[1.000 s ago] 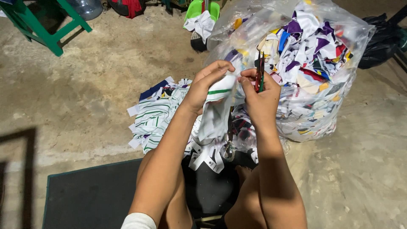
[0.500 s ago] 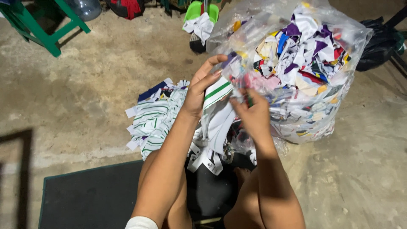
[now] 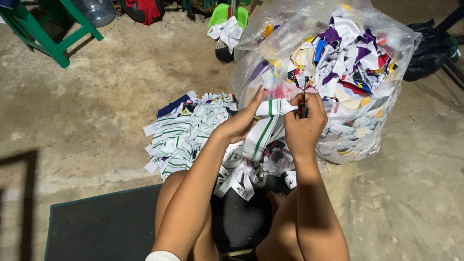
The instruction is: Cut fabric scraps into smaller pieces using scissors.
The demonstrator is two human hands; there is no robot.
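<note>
On the concrete floor (image 3: 96, 106), before a clear bag (image 3: 338, 72) stuffed with colourful scraps: left hand (image 3: 241, 123) pinching a white, green-striped fabric strip (image 3: 266, 128), right hand (image 3: 304, 125) clenched on small snips (image 3: 303, 104) at its end. Judging by the striped pile (image 3: 186, 133) alongside, partway through; plenty left.

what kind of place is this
Probably an informal home or backyard workspace for sorting fabric offcuts: a bare concrete floor, a big clear plastic bag stuffed with coloured cloth scraps, and a pile of white-and-green striped pieces on the ground.
</note>
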